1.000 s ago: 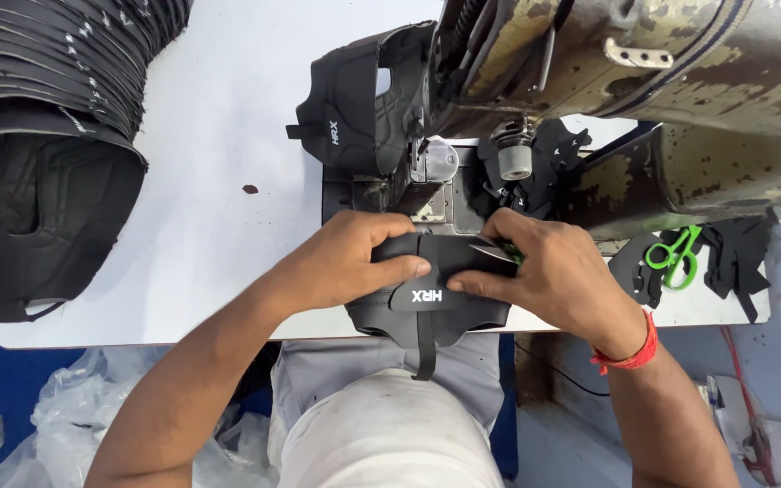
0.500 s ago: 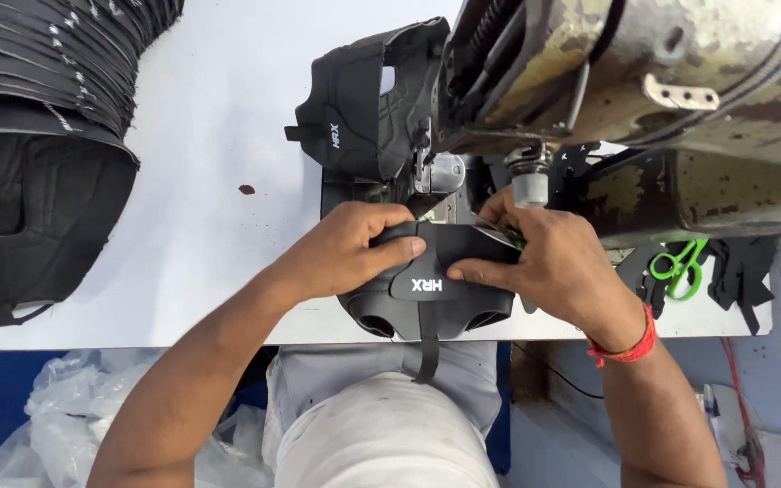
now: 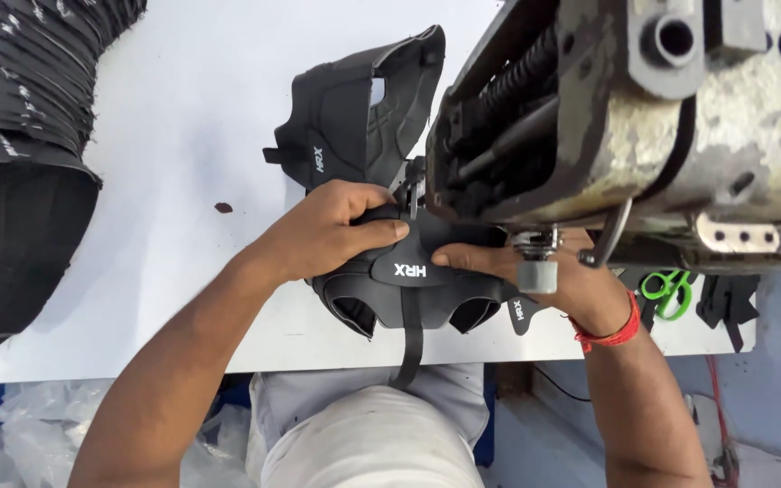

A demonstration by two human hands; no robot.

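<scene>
My left hand (image 3: 332, 230) grips the left side of a black shoe upper piece (image 3: 409, 294) with a white logo and a strap hanging off the table edge. My right hand (image 3: 549, 271), with a red band at the wrist, pinches the same piece from the right, partly hidden under the sewing machine head (image 3: 635, 117). The piece sits under the machine's needle area, which I cannot see clearly. A second black shoe upper (image 3: 354, 117) lies just behind my left hand.
A white table (image 3: 174, 136) carries a stack of black shoe pieces (image 3: 20, 154) at the far left. Green-handled scissors (image 3: 669, 291) and small black scraps (image 3: 725, 298) lie at the right. A small dark spot (image 3: 223, 207) marks the tabletop. Plastic bags lie on the floor.
The view has moved closer and the machine head now covers more of the right side. Both hands have pushed the black piece farther in under the machine.
</scene>
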